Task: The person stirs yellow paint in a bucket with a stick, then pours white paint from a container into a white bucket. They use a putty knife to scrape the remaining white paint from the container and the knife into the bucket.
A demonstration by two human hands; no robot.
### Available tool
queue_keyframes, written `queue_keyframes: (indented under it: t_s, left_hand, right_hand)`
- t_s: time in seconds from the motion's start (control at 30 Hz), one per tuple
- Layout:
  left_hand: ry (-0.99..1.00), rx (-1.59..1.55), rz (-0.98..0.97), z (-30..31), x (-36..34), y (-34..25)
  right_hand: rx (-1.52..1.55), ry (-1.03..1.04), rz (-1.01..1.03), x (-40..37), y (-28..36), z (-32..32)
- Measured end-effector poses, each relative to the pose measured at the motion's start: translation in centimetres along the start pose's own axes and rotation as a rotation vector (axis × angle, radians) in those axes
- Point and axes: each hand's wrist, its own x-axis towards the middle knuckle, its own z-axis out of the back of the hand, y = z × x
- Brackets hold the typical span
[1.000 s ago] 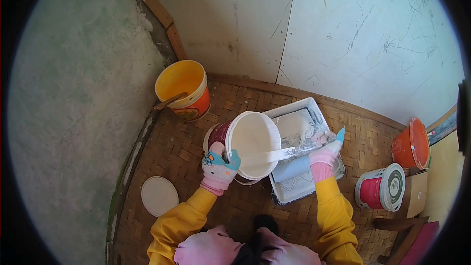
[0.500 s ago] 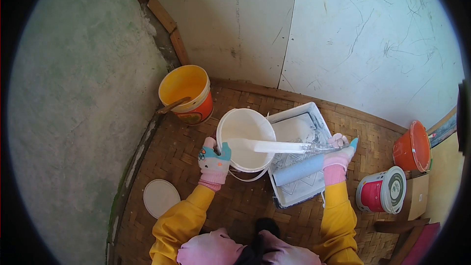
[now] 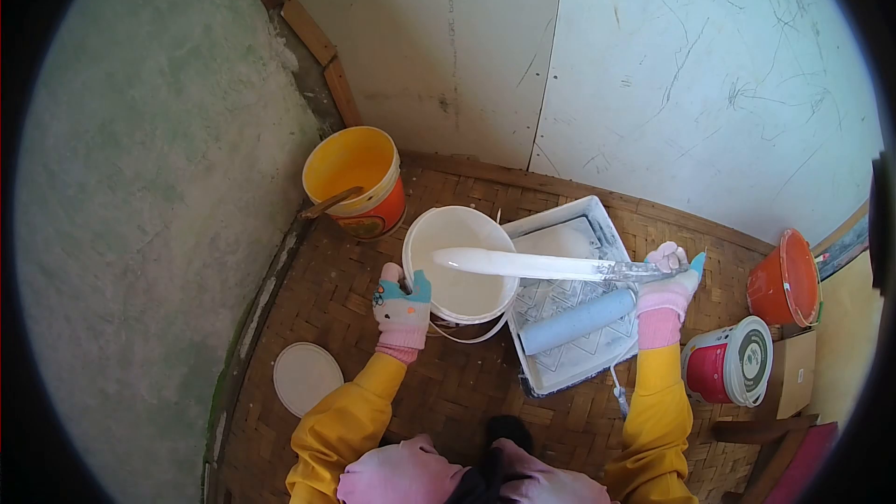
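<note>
My gloved left hand [image 3: 403, 306] grips the near left rim of a white paint bucket [image 3: 430, 303], which stands upright with pale liquid paint in it. In my gloved right hand [image 3: 670, 282] is a stirring stick [image 3: 532, 265], held almost level over the bucket's mouth. White paint coats much of its length; the end near my hand looks smeared and grey. Right of the bucket lies a paint tray [image 3: 610, 224] with white paint at its far end. A blue paint roller [image 3: 579, 321] rests across the tray, beneath my right forearm's side.
An orange bucket [image 3: 387, 210] with a stick in it stands at the left wall. A round white lid [image 3: 307, 379] lies on the woven floor. To the right are a lidded paint tub [image 3: 707, 366], a red bucket [image 3: 777, 285] and a cardboard box [image 3: 796, 371].
My right hand has drawn the stirring stick up and to the right, so more of its white end shows. The bucket and my left hand have shifted slightly left.
</note>
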Motion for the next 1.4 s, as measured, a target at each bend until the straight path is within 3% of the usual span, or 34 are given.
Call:
queue_keyframes:
  t_s: [0.23,0.47,0.63,1.03,1.4]
  left_hand:
    - [-0.067,-0.041,0.027,0.3,0.0,0.4]
    - [-0.148,-0.187,0.093,0.5,-1.1,5.2]
    - [-0.193,-0.315,0.142,-0.1,-2.7,6.7]
    - [-0.198,-0.298,0.088,0.2,-2.9,6.0]
    - [-0.198,-0.299,0.12,0.2,-2.8,6.0]
  right_hand:
    - [0.011,0.078,-0.007,-0.9,0.6,-1.5]
    - [-0.002,0.034,0.002,-1.5,0.3,-2.5]
    - [0.012,0.117,-0.046,-1.7,0.1,-2.5]
    - [0.017,0.269,-0.092,-1.9,0.4,-2.7]
    - [0.027,0.262,-0.097,-2.0,1.0,-2.7]
